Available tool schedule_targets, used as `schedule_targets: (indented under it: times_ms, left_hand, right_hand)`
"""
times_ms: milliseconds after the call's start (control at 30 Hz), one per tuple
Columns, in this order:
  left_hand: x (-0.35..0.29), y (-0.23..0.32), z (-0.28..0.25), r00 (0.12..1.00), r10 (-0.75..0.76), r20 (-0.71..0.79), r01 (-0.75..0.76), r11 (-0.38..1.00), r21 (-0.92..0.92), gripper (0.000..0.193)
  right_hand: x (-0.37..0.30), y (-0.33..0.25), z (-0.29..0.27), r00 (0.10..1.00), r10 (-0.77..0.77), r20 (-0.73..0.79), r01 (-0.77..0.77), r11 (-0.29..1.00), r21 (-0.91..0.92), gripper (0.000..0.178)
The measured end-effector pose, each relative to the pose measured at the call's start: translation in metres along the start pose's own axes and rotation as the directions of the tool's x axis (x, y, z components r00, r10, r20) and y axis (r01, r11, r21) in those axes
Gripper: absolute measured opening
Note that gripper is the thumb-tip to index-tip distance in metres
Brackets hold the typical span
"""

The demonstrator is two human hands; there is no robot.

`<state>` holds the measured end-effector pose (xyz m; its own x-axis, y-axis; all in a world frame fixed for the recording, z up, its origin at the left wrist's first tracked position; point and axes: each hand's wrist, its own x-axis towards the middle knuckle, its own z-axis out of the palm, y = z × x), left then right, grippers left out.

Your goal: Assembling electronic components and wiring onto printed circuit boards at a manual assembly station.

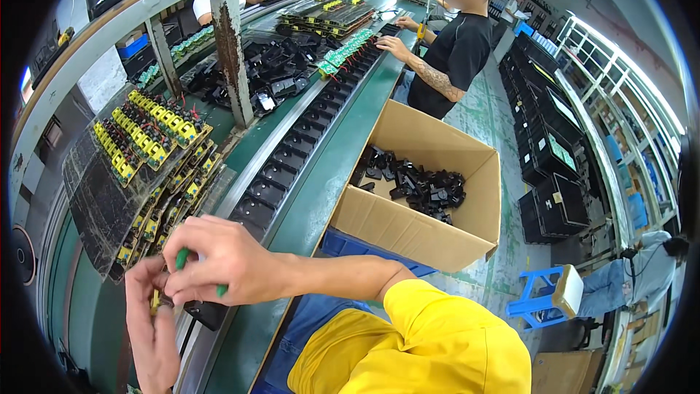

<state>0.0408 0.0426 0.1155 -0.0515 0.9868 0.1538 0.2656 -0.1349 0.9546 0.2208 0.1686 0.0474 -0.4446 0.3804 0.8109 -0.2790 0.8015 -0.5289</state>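
Fingers curled, my right hand (232,259) grips a green-handled tool (181,257) whose working end is hidden. My left hand (149,317) meets it at the lower left, its fingers pinching a small circuit board with a yellow part (154,299), mostly covered by the fingers. Just beyond my hands rises a stack of circuit boards (146,128) with yellow components, layered on dark sheets. Beside my right wrist runs a conveyor line of black plastic housings (281,171). Another black housing (206,314) lies under my right hand.
A cardboard box (415,222) holding black plastic parts (430,182) stands to the right. A rusty post (230,44) rises beside a pile of black parts (266,66). Farther along, a co-worker in black (463,44) reaches over green boards (346,52). A blue stool (543,295) is at right.
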Motion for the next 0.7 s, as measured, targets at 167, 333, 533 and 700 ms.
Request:
schedule_targets:
  times_ms: [167,333,533,700]
  left_hand:
    - [-0.014,-0.034,-0.005,0.999,0.045,0.019,-0.045,0.999,0.004,0.022]
    - [-0.027,-0.043,0.017,0.977,0.105,-0.186,-0.159,0.939,-0.304,0.012]
    - [-0.038,-0.015,-0.003,0.978,-0.012,-0.21,0.049,0.983,0.174,0.005]
    - [-0.037,-0.039,-0.026,0.981,-0.098,-0.168,0.152,0.922,0.356,0.014]
  right_hand:
    - [-0.005,-0.001,0.009,0.97,0.23,-0.078,-0.189,0.916,0.354,0.006]
    - [-0.009,-0.014,0.039,0.915,0.403,-0.025,-0.262,0.638,0.724,0.006]
    - [-0.018,-0.027,0.003,0.973,0.23,0.003,-0.23,0.97,0.082,0.027]
    - [-0.055,-0.022,0.005,0.939,0.327,0.107,-0.267,0.889,-0.371,0.035]
